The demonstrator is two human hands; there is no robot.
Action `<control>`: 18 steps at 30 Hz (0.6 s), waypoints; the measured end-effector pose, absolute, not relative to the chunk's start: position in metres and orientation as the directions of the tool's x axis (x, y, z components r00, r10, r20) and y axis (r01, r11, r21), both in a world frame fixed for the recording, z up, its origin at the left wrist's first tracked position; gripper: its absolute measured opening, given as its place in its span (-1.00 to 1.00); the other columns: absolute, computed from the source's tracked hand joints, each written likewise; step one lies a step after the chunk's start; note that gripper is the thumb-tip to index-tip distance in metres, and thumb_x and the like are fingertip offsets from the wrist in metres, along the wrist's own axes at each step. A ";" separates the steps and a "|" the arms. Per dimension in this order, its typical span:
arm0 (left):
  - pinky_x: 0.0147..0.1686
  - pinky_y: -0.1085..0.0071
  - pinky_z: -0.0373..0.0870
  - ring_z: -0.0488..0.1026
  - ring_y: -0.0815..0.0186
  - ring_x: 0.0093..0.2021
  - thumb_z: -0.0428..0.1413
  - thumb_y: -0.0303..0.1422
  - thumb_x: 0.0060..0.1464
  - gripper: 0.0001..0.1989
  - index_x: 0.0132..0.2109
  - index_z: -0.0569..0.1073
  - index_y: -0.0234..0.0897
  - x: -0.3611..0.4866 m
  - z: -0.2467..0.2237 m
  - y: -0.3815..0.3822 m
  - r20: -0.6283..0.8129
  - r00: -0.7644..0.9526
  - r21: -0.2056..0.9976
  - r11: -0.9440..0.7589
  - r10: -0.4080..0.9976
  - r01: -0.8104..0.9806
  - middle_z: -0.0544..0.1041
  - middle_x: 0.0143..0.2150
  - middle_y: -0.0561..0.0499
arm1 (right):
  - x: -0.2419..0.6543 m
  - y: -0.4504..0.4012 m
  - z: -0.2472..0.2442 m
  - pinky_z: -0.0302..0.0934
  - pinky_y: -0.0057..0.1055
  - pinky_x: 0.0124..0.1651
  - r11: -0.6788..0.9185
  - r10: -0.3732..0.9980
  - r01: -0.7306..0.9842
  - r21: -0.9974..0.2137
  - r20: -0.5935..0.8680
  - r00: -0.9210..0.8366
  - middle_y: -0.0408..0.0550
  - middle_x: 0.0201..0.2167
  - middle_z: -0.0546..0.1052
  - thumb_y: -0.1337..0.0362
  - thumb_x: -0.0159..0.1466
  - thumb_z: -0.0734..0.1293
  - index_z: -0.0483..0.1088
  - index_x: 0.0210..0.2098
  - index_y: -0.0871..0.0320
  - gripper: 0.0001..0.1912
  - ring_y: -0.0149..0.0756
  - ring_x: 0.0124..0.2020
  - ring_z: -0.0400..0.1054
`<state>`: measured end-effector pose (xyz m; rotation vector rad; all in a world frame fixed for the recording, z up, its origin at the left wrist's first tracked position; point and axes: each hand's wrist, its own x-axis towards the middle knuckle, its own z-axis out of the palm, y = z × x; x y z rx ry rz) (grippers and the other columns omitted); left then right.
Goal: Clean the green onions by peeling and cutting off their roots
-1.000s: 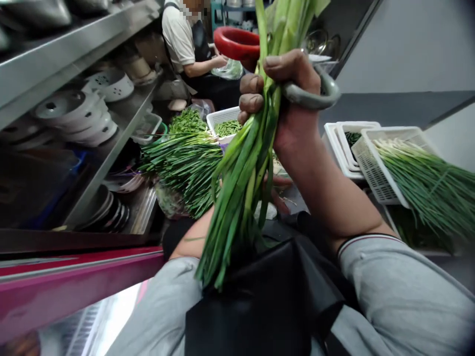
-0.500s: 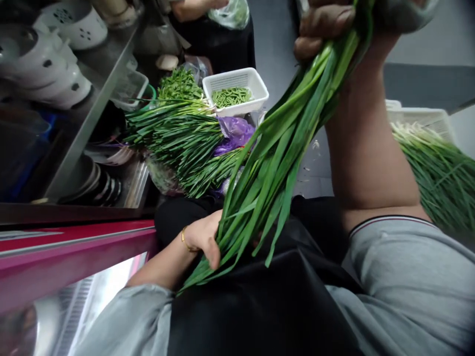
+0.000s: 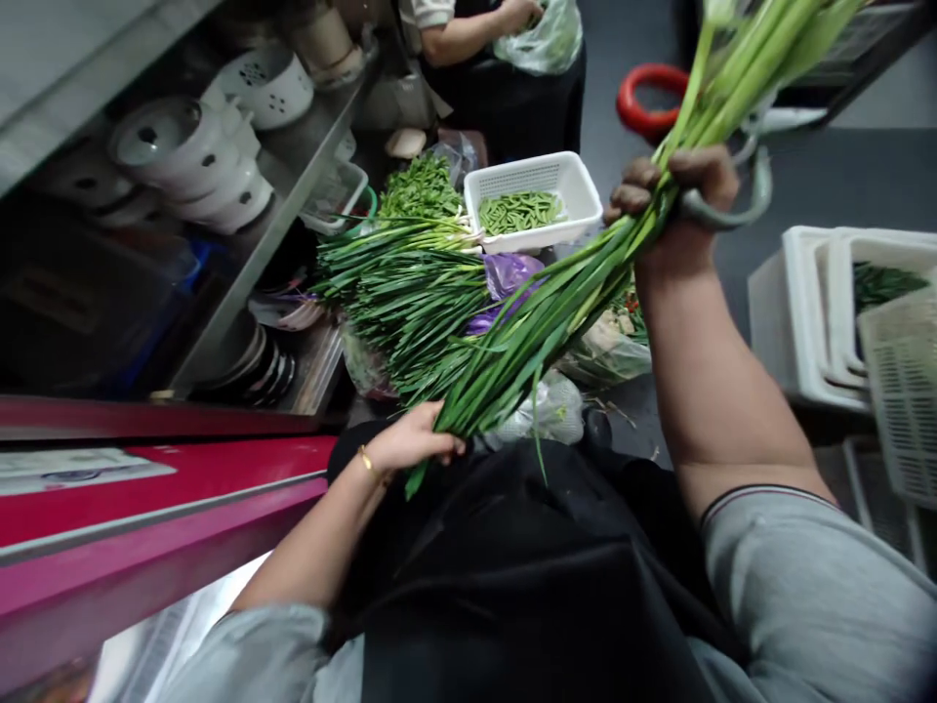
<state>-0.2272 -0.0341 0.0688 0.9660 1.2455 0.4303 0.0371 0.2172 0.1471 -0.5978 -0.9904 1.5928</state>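
A bunch of green garlic [image 3: 550,310], long flat leaves with paler stems, stretches slantwise between my hands. My right hand [image 3: 677,190], raised at the upper right, is closed around the stem part. Hooked on that same hand is a pair of scissors [image 3: 650,102] with one red and one grey handle loop; the bunch partly hides them. Low on the left, my left hand [image 3: 414,436], with a gold bracelet at the wrist, is closed around the leaf ends. One loose leaf hangs below the bunch.
More green garlic [image 3: 417,293] lies piled ahead, beside a purple bag [image 3: 509,278] and a white basket [image 3: 590,195] of green beans. Cookware shelves [image 3: 256,244] stand left, nested white bins [image 3: 805,322] right. Another person's hand [image 3: 519,15] touches a plastic bag [image 3: 546,39].
The view has shifted, so the nested bins at right now show. My right hand appears lower, with the scissors and stems visible. My left hand has closed on the leaf ends, drawing the bunch together.
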 end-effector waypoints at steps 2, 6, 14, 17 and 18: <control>-0.57 0.50 0.31 0.37 0.42 -0.59 0.17 -0.46 -0.26 -0.84 -0.42 0.37 -0.34 -0.252 0.043 -0.006 -0.644 0.244 0.763 0.587 0.725 0.271 0.49 -0.51 0.04 | 0.025 0.234 0.103 0.21 -0.45 -0.42 -0.099 0.957 -0.550 -0.829 0.072 -0.280 -0.26 -0.61 0.26 0.17 0.02 0.32 0.17 -0.59 0.09 -0.76 -0.54 -0.58 0.16; -0.69 0.53 0.20 0.29 0.41 -0.69 0.16 -0.49 -0.34 -0.78 -0.47 0.26 -0.29 -0.304 -0.003 0.027 -0.795 0.043 0.593 0.762 0.605 0.261 0.41 -0.65 0.08 | -0.008 0.257 0.011 0.30 -0.42 -0.37 -0.260 0.955 -0.435 -0.862 -0.162 -0.249 -0.23 -0.58 0.35 0.15 0.10 0.30 0.24 -0.47 0.12 -0.80 -0.44 -0.52 0.31; -0.76 0.56 0.04 0.16 0.44 -0.76 0.06 -0.57 -0.34 -0.77 -0.50 0.18 -0.24 -0.337 -0.054 0.053 -0.836 -0.238 0.407 0.850 0.494 0.334 0.28 -0.77 0.13 | 0.024 0.214 -0.098 0.10 -0.52 -0.64 -0.640 0.749 0.053 -0.766 -0.638 -0.178 -0.26 -0.79 0.25 0.47 -0.03 0.36 0.24 -0.52 0.16 -0.80 -0.47 -0.74 0.15; -0.76 0.54 0.04 0.16 0.42 -0.76 0.06 -0.58 -0.34 -0.77 -0.49 0.19 -0.24 -0.338 -0.065 0.061 -0.836 -0.248 0.398 0.853 0.489 0.338 0.28 -0.77 0.13 | 0.040 0.158 -0.102 0.14 -0.49 -0.65 -0.650 0.721 0.106 -0.752 -0.655 -0.228 -0.19 -0.70 0.38 0.52 -0.10 0.34 0.28 -0.45 0.19 -0.77 -0.43 -0.73 0.21; -0.76 0.54 0.04 0.16 0.42 -0.76 0.07 -0.57 -0.34 -0.77 -0.48 0.19 -0.24 -0.339 -0.067 0.063 -0.834 -0.251 0.401 0.853 0.491 0.334 0.29 -0.76 0.13 | 0.043 0.138 -0.100 0.18 -0.47 -0.64 -0.645 0.715 0.103 -0.757 -0.646 -0.269 -0.17 -0.65 0.43 0.50 -0.11 0.34 0.30 -0.40 0.19 -0.74 -0.41 -0.71 0.24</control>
